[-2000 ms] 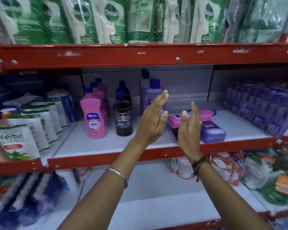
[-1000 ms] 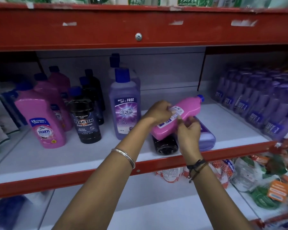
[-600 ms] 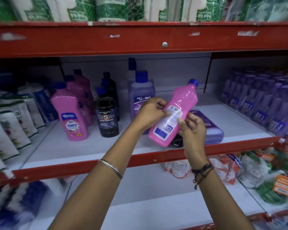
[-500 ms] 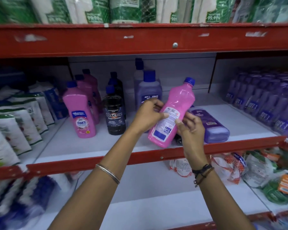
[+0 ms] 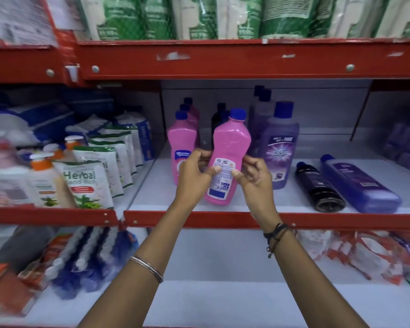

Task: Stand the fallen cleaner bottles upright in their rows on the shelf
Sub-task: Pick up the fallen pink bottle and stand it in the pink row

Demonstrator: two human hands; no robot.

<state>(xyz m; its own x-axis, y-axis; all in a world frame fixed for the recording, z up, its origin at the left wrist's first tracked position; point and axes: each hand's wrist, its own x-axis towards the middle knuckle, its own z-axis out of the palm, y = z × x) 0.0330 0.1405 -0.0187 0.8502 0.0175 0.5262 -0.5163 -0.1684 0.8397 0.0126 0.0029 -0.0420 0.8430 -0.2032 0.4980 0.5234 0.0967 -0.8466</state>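
Holding a pink plastic cleaner bottle with a blue cap (image 5: 230, 157) upright, both hands are curled around its lower half: the left hand (image 5: 194, 176) on one side, the right hand (image 5: 256, 178) on the other, thumbs pressed on the white back label. It sits near the front of the white shelf (image 5: 282, 200), just beside the standing pink bottle row (image 5: 181, 143). A black bottle (image 5: 317, 188) and a purple bottle (image 5: 357, 185) lie flat off to the right.

Pink bottle (image 5: 230, 150) (blue cap (image 5: 237, 114)), red shelf edge (image 5: 341, 220)
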